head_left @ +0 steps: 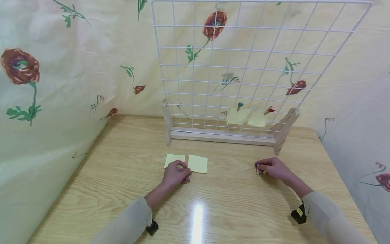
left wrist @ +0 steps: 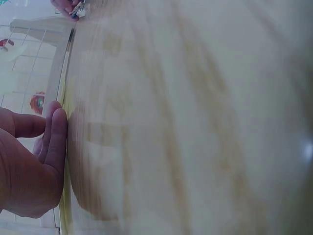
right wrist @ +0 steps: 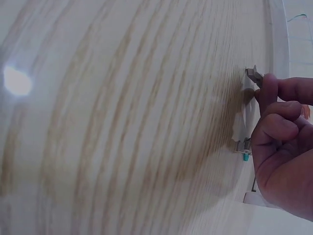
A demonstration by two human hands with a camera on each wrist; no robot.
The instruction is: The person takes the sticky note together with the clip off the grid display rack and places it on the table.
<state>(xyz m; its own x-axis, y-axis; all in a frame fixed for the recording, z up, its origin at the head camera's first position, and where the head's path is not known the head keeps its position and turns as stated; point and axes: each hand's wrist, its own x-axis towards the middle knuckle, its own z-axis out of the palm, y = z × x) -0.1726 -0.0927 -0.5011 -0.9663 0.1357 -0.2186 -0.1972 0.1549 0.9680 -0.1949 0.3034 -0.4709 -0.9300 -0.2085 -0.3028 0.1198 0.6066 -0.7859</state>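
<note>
My right hand (head_left: pixel 275 168) pinches a small wooden clothespin (head_left: pixel 257 169) with a dark blue end, low over the right of the table. In the right wrist view the clothespin (right wrist: pixel 254 75) pokes out past the thumb and finger. My left hand (head_left: pixel 176 174) is low at two pale yellow paper squares lying side by side. Its wrist covers none of the right square (head_left: pixel 198 164), whose near left corner meets the fingertips; the hand overlaps the left square (head_left: pixel 174 158). In the left wrist view the fingers (left wrist: pixel 57 134) stretch out along the yellow paper.
A white wire grid (head_left: pixel 213 81) stands behind in a wooden base (head_left: pixel 222 136). Clothespins with a teal heart (head_left: pixel 240 105) and a red heart (head_left: pixel 270 110) hold two yellow squares (head_left: pixel 237 117) on its lower right. Flowered cloth (head_left: pixel 61 101) hangs around the wooden table (head_left: pixel 122 149).
</note>
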